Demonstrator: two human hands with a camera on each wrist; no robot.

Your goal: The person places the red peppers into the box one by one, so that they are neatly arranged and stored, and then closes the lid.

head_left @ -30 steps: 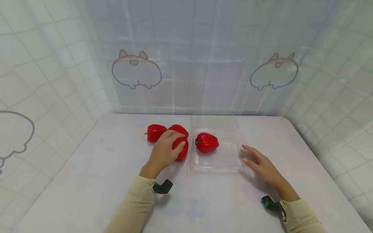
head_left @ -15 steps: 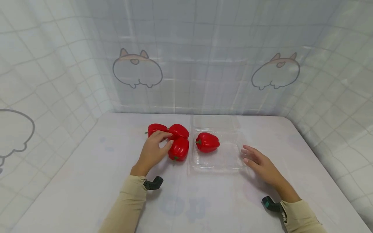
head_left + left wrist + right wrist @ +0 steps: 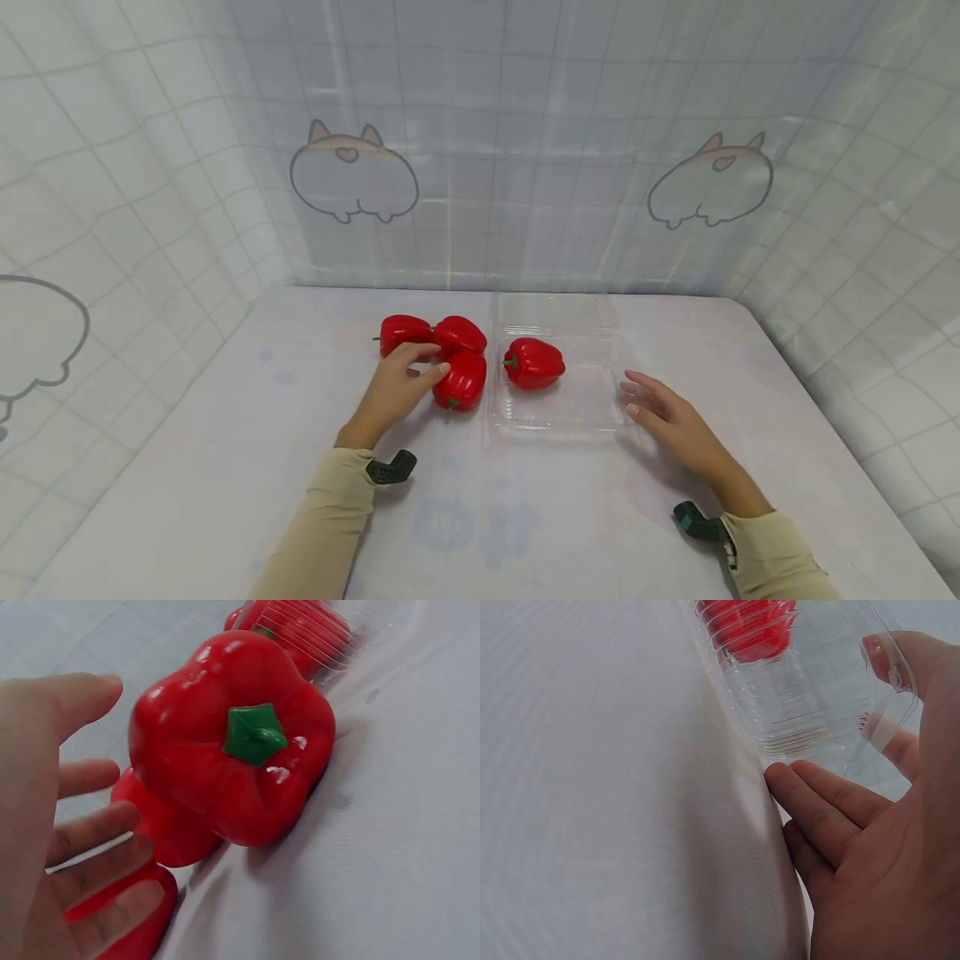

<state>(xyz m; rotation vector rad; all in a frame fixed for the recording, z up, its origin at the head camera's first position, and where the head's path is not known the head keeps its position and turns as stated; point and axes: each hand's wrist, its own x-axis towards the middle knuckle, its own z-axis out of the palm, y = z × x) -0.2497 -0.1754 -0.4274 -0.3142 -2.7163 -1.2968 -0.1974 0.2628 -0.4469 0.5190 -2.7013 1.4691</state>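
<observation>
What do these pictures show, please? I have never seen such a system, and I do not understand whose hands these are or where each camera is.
There is no robot: you see a person's bare left hand and right hand. The wide picture comes from a camera worn on the head; the two close ones come from cameras on the left and right wrists. On the white table lie three red peppers, close together, and to their right an open clear plastic container with one more red pepper inside. The left hand is beside the group and grips nothing. The right hand is at the container's right edge; whether it touches is hard to tell.
</observation>
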